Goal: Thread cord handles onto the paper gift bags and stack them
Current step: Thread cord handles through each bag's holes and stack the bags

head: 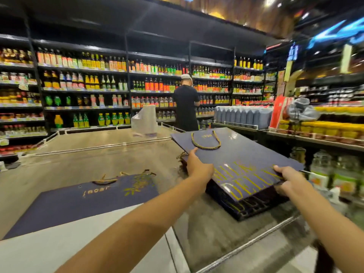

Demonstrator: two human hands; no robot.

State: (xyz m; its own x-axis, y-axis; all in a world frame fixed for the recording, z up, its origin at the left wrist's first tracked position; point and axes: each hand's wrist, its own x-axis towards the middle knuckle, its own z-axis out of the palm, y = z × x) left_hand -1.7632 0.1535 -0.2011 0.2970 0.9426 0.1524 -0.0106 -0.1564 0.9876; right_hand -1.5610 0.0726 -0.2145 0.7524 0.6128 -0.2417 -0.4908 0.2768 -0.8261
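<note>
A flat navy gift bag (236, 154) with gold lettering and a gold-and-navy cord handle (205, 141) is held tilted above a stack of similar bags (246, 205) at the right of the counter. My left hand (198, 165) grips the bag's left edge, thumb on top. My right hand (291, 182) pinches its near right edge, thumb over the lettering. Another navy bag (78, 201) lies flat at the left, with loose cord handles (110, 179) at its far end.
The bags rest on a glass-topped chest freezer (118, 154). A white plastic bag (144, 120) stands at its far side. A person in black (186, 107) faces the bottle shelves (88, 85) behind. Jars and bottles fill the racks (325, 131) at right.
</note>
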